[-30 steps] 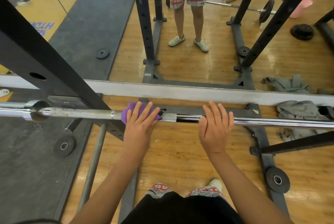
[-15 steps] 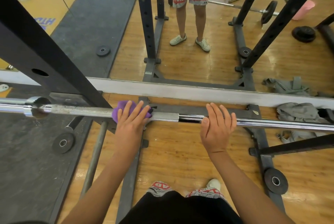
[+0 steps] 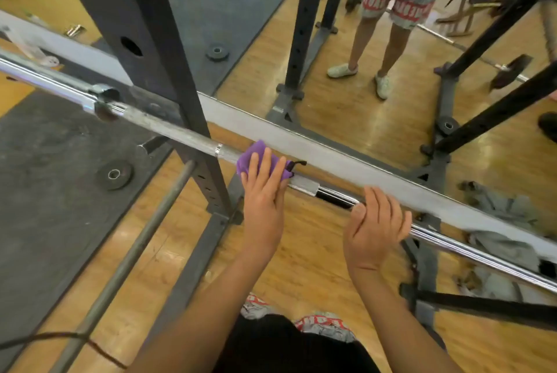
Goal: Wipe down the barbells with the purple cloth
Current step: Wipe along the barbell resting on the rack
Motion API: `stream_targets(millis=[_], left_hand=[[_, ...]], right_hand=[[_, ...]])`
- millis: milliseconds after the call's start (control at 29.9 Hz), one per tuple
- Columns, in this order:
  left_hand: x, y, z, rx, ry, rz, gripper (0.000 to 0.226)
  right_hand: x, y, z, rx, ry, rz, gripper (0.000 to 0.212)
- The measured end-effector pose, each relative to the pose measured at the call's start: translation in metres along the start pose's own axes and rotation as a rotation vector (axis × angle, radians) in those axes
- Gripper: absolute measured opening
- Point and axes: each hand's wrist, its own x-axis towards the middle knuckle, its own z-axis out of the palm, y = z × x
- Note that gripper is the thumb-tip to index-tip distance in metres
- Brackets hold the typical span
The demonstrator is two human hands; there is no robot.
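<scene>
Purple cloth sits on the barbell, just right of the rack upright, pressed under my left hand's straight fingers. My right hand rests loosely on the bar, fingers relaxed.

Long steel barbell: chrome, with a dull grey knurled stretch left of centre; held off the floor, running from upper left to lower right.
Small purple cloth: bunched, draped over the knurled stretch, pressed under the left hand.
</scene>
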Motion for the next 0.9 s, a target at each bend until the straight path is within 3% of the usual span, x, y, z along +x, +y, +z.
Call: stream_targets(millis=[134,268,502,669,903], left_hand=[[0.004,0.030,0.020,-0.261,0.284,-0.288,0.042],[0.013,0.062,0.045,-0.332,0.442,-0.476,0.041],[0.002,0.075,0.056,-0.278,0.457,-0.478,0.042],[0.022,0.067,0.052,-0.242,0.559,-0.597,0.042],[0.011,0.100,0.063,-0.444,0.647,-0.667,0.042]], right_hand=[[0.001,0.001,-0.002,0.021,-0.042,-0.016,0.044],[0.000,0.001,-0.009,0.040,-0.144,-0.003,0.047],[0.001,0.005,-0.013,0.084,-0.261,-0.003,0.049],[0.001,0.005,-0.017,0.110,-0.284,-0.015,0.050],[0.001,0.008,-0.019,0.102,-0.280,-0.047,0.047]])
